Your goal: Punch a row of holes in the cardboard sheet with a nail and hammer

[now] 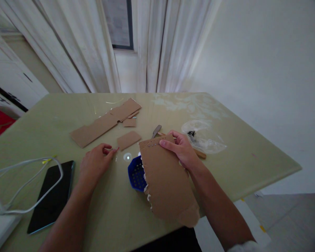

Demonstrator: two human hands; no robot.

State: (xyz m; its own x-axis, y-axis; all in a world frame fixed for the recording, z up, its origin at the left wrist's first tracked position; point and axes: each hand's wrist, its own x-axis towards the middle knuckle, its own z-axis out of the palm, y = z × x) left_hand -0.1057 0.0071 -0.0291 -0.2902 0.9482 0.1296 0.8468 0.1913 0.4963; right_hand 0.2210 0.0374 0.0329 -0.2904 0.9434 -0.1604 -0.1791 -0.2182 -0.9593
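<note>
My right hand (182, 148) grips the top edge of a brown cardboard piece (166, 182), held tilted above the table's near edge. A row of small holes runs along its top and white stitching shows down its left edge. Behind it sits a small blue perforated basket (135, 174). My left hand (96, 162) rests on the table, its fingertips pinched on something thin and small that I cannot identify, next to a small cardboard rectangle (128, 139).
A long cardboard strip (105, 123) and a small scrap (129, 122) lie farther back on the greenish table (68, 115). A clear plastic bag (203, 138), a wooden-handled tool (199, 153), a dark tablet (52, 196) and a white cable (26, 185) lie around.
</note>
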